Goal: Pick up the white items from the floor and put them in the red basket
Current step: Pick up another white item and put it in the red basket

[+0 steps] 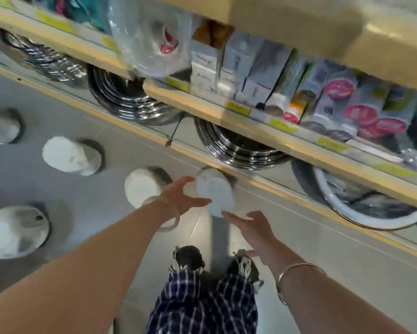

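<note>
While outstretched, fingers (198, 202) beside bowl (214, 192)

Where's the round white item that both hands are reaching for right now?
In the head view, the round white item sits on the grey floor at centre, beside the shelf's yellow-edged base, between the open left hand and right hand.

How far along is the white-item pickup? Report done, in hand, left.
Done: cannot tell; the red basket is not in view. In hand: left hand and right hand, both open, flank one white item by the shelf base; neither grips it yet. Left: at least four more white items on the floor, the nearest beside the left wrist.
</note>
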The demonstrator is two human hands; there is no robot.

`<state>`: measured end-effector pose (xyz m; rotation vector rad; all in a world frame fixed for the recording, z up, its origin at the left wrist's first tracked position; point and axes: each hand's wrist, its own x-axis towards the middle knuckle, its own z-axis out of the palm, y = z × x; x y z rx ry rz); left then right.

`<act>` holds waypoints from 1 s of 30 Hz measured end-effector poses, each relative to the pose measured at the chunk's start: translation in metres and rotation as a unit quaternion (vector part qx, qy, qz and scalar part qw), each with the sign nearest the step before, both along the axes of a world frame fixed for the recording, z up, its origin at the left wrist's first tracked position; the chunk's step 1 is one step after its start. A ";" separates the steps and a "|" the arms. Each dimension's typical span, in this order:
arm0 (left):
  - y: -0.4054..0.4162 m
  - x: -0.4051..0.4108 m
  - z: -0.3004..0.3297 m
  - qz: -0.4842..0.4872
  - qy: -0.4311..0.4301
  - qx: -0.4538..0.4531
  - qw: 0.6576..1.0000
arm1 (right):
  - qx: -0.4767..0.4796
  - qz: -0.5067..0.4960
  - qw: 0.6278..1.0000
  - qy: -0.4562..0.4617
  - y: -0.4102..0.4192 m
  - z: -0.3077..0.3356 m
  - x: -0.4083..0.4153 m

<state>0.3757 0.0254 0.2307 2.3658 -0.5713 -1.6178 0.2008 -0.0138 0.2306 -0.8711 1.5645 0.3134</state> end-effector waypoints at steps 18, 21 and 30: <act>-0.056 0.014 -0.285 -0.084 0.022 -0.056 0.995 | 0.038 -0.165 0.980 -0.105 -0.002 -0.296 0.015; -0.058 0.012 -0.293 -0.066 0.035 -0.075 0.994 | -0.005 -0.176 0.976 -0.125 0.000 -0.305 0.014; -0.025 -0.007 -0.283 -0.043 0.109 0.034 0.993 | -0.036 -0.037 0.988 -0.148 -0.007 -0.300 -0.025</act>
